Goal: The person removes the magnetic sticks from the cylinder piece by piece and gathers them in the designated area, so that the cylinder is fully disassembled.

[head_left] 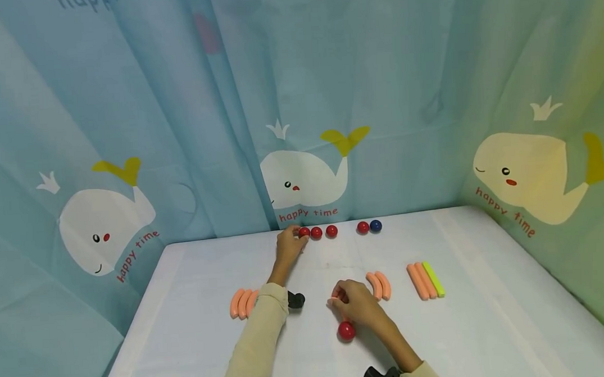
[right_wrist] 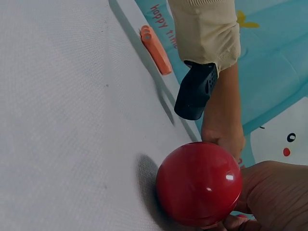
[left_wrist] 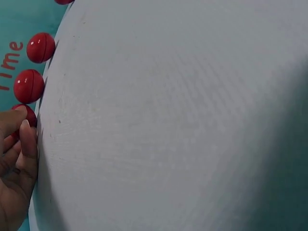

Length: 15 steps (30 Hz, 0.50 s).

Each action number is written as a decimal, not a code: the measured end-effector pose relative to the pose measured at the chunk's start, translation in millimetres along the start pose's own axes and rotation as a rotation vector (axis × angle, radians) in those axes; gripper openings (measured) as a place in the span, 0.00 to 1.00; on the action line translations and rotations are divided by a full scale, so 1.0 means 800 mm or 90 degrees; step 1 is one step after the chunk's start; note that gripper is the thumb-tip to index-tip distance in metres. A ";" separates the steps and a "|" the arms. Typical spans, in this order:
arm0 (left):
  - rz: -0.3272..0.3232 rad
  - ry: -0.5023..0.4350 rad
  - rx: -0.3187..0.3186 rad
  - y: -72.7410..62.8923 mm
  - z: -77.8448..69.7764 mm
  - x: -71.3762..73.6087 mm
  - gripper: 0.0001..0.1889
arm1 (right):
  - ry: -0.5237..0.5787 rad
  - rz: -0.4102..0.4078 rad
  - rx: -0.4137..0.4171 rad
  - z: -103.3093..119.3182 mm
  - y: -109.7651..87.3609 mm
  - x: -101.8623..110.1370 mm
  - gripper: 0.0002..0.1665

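Observation:
At the far edge of the table my left hand (head_left: pixel 289 243) pinches a red ball (head_left: pixel 304 232) between thumb and fingers. Beside that ball stand two more red balls (left_wrist: pixel 29 86) in a row along the edge. My right hand (head_left: pixel 356 302) is over the middle of the table, fingers curled and thumb tip against them. An orange-pink sausage (head_left: pixel 345 319) shows partly under that hand, most of it hidden by the fingers. Just on the near side of the right hand sits a single red ball (right_wrist: pixel 199 185), large in the right wrist view.
Curved orange-pink sausages (head_left: pixel 242 303) lie left of the left forearm, partly covered by it. Two curved sausages (head_left: pixel 379 286) lie right of the right hand. Farther right are two straight sausages (head_left: pixel 421 281) beside a lime-green stick (head_left: pixel 434 279). A red ball (head_left: pixel 363 227) and blue ball (head_left: pixel 376 226) stand at the back.

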State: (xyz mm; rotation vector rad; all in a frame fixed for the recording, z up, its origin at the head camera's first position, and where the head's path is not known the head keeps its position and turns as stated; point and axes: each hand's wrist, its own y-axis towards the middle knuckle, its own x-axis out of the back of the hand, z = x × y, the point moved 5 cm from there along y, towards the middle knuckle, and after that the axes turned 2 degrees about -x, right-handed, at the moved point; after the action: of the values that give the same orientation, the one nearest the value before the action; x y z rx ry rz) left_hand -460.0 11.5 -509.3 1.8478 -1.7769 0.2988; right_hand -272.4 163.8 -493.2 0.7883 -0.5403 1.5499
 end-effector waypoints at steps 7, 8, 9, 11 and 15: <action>0.012 -0.026 0.010 -0.004 -0.003 0.002 0.22 | -0.005 0.003 -0.002 -0.001 0.000 -0.001 0.08; 0.015 -0.031 0.013 -0.005 -0.003 0.002 0.22 | -0.005 0.004 -0.004 -0.001 0.000 -0.001 0.08; 0.018 -0.033 0.017 -0.006 -0.003 0.002 0.23 | -0.006 0.005 -0.005 -0.002 0.000 -0.002 0.08; 0.024 -0.037 0.023 -0.007 -0.003 0.002 0.23 | -0.005 0.005 -0.008 -0.003 0.000 -0.003 0.08; 0.030 -0.038 0.027 -0.006 -0.001 0.001 0.24 | -0.003 -0.003 -0.003 -0.002 0.000 -0.002 0.07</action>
State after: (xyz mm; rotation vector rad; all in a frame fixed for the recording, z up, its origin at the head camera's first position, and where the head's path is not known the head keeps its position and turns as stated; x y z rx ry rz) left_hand -455.0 11.0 -509.2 1.8641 -1.8698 0.3032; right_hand -273.0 163.5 -495.3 0.7897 -0.5448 1.5420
